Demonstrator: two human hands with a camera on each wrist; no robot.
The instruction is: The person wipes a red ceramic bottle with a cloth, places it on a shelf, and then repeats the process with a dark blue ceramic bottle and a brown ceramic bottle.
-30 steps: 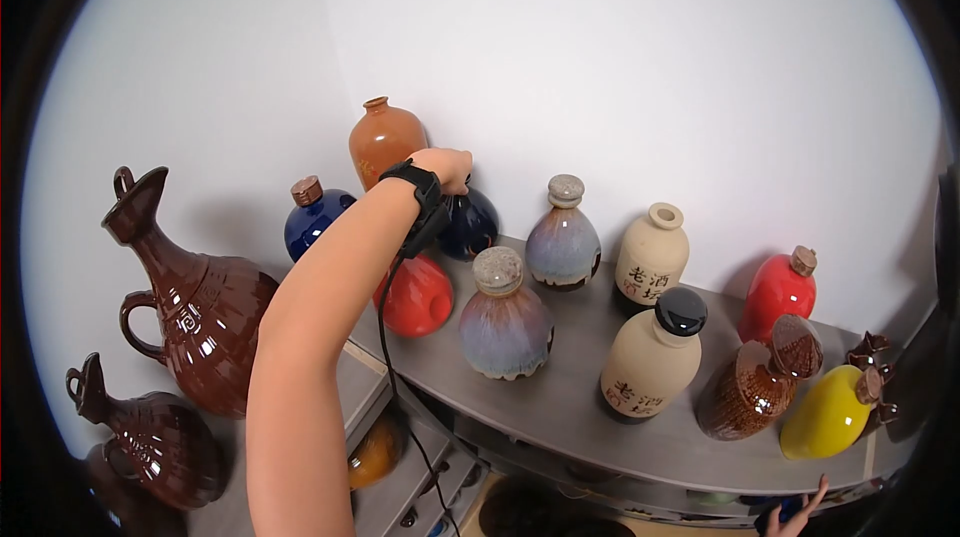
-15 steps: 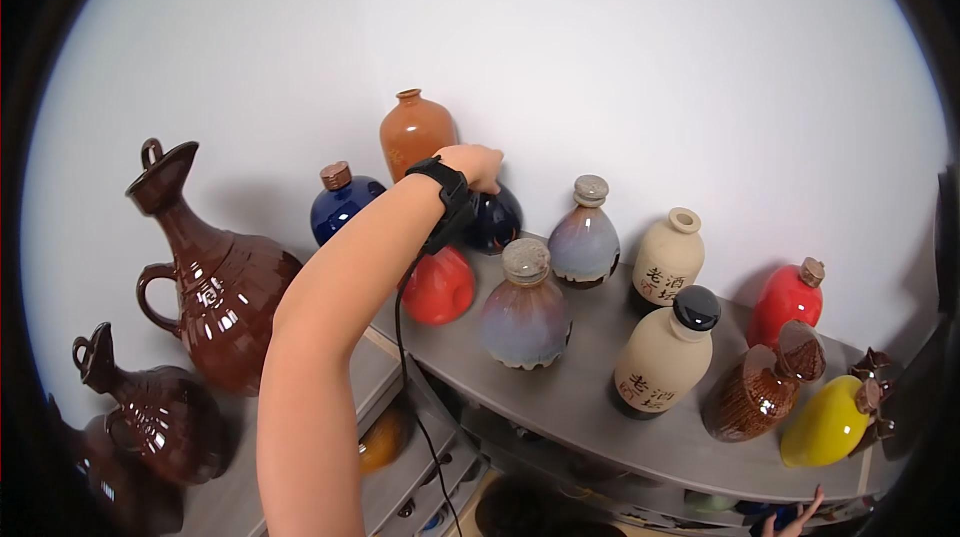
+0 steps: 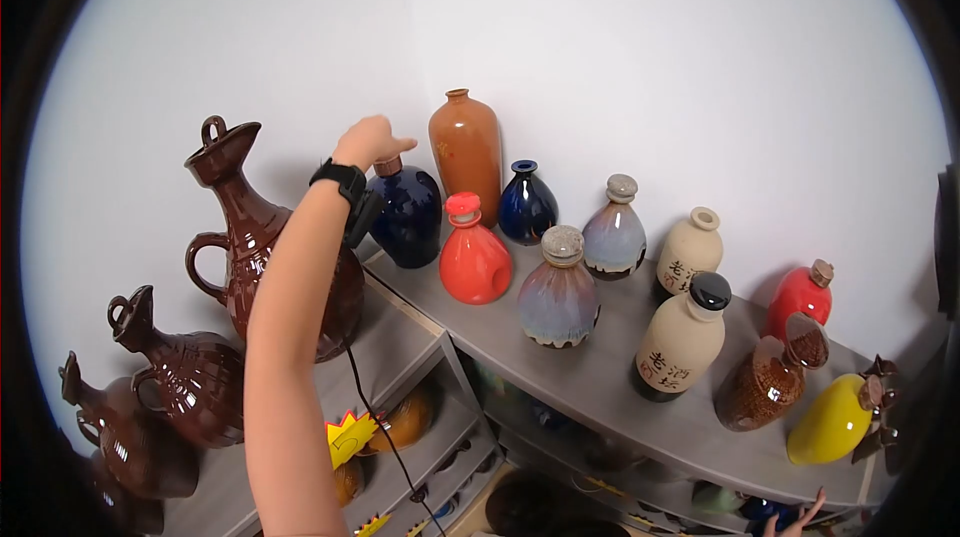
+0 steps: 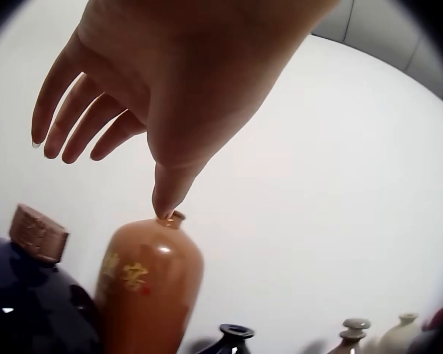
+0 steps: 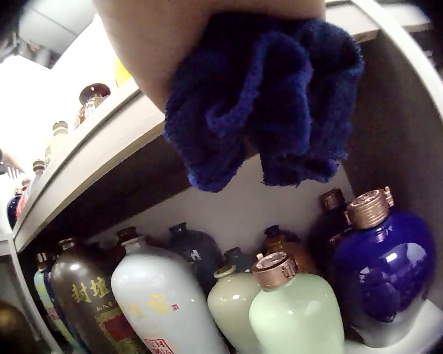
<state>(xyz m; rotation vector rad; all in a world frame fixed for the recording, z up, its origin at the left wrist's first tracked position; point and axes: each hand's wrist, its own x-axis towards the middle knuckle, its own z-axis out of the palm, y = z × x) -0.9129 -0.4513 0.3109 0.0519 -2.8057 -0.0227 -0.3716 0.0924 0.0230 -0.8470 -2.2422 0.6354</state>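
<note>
Fingers spread and bent a little, my left hand (image 3: 372,142) (image 4: 166,88) holds nothing. In the head view it is over the copper-coloured cap (image 3: 388,167) of a dark blue bottle (image 3: 407,217); contact cannot be told. In the left wrist view that cap (image 4: 39,234) is below the fingers, and the thumb tip overlaps the mouth of an orange-brown bottle (image 4: 151,284). A small dark blue vase (image 3: 528,205) and a red bottle (image 3: 475,262) stand to the right. My right hand (image 3: 797,522) (image 5: 170,44), low at the right, holds a bunched blue cloth (image 5: 262,103), which hides most fingers.
Brown long-necked jugs (image 3: 205,382) stand at the left. Along the curved grey shelf top (image 3: 590,382) are purple-grey bottles (image 3: 560,302), cream bottles (image 3: 680,342), a brown one and a yellow one (image 3: 830,422). A lower shelf holds a pale green bottle (image 5: 295,313) and others.
My left hand has moved left from the small dark blue vase to above the capped dark blue bottle. The head view has shifted left, showing more brown jugs.
</note>
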